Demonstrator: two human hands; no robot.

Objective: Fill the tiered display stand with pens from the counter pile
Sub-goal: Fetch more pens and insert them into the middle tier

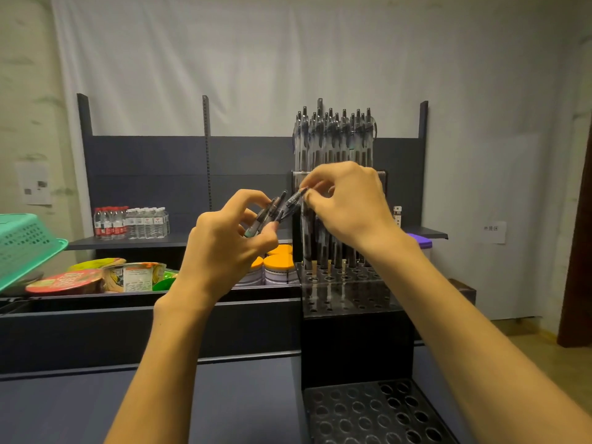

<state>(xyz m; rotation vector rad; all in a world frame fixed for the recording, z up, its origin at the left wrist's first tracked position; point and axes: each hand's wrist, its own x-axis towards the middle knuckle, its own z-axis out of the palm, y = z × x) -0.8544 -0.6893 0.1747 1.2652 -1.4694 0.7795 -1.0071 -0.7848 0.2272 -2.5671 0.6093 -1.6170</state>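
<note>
step: right hand (347,203) pinches one pen (294,197) out of the bundle of pens (267,216) the left hand (224,248) grips
next: lower it tip-down into an empty hole of the tiered display stand (352,302)

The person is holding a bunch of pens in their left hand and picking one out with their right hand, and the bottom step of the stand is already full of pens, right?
Not quite. In the head view, the bottom tier shows only empty holes. The rest is right: the left hand holds the bunch of pens, and the right hand pinches one.
</note>
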